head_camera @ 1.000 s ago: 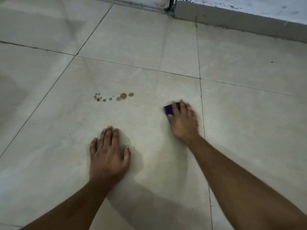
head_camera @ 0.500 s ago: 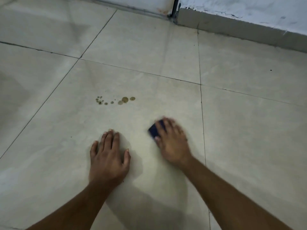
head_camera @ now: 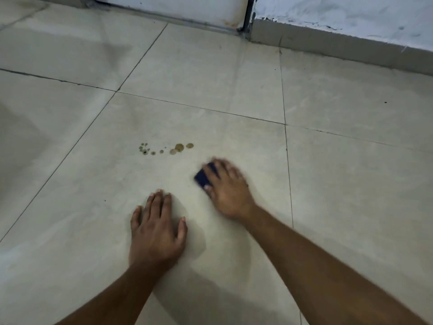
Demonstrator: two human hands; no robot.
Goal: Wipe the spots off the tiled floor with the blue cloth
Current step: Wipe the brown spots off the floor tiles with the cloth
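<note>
The right hand (head_camera: 228, 188) presses the cloth (head_camera: 204, 178) flat on the floor (head_camera: 351, 184), fingers (head_camera: 225, 168) stretched over it and blurred; whether they curl round its far edge I cannot tell. Only a dark blue corner shows past the thumb side. The cloth sits near the spots (head_camera: 166, 148) but apart from them, below and to their right. The left hand (head_camera: 155, 233) rests flat on the tile, fingers straight and slightly apart, propping the body.

The spots look untouched, so the wiping proper is not yet done. The main risk, as I judge it, is smearing: the brownish drops run in a line, and a single sweep along that line could drag them into a streak instead of lifting them. The cloth is small and mostly under the palm, so bare fingers could meet the stain first. Pressed rather than plainly gripped, it could also slip out from under the hand on a smooth tile. If the bracing hand slides on a damp patch, balance goes with it.
</note>
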